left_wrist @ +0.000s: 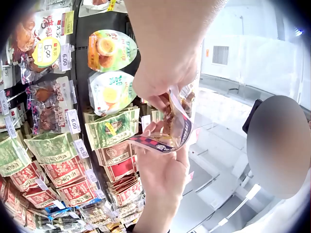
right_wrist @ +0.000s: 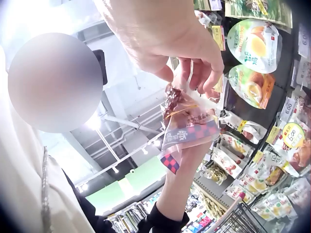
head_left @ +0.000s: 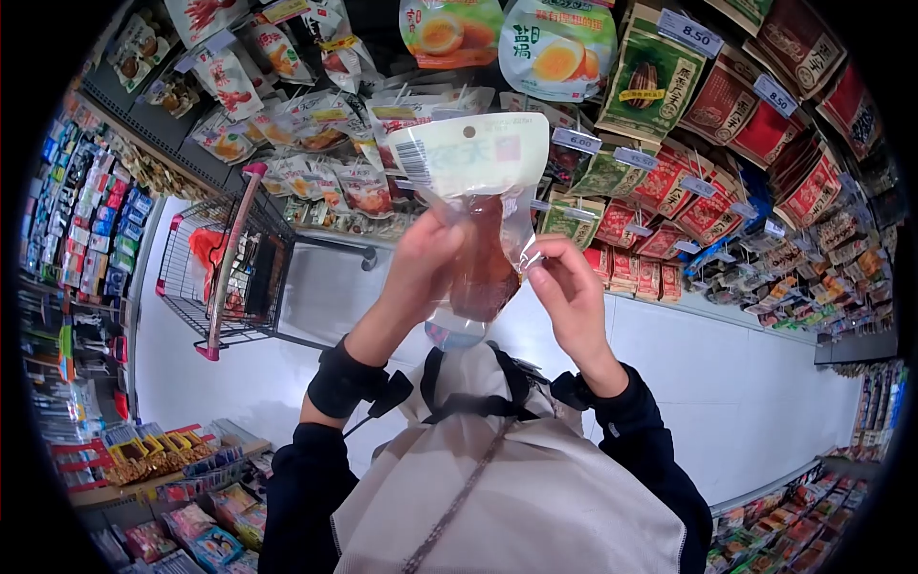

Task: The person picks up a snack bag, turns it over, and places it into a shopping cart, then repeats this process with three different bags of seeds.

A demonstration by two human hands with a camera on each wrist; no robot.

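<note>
My left hand (head_left: 426,253) grips the clear snack packet (head_left: 490,251), thumb on its face; my right hand (head_left: 574,297) pinches its right edge. Packet's held up before my chest, brown food inside, pale header (head_left: 521,139) at far end. Shopping cart (head_left: 232,251) off left, red bag (head_left: 206,247) inside. Beyond: hanging snack packets (head_left: 361,188), price tags (head_left: 575,141).

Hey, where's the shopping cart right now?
In the head view, the shopping cart stands on the pale floor, left of the left hand, next to the hanging snack packs; it also shows at the bottom of the right wrist view.
</note>
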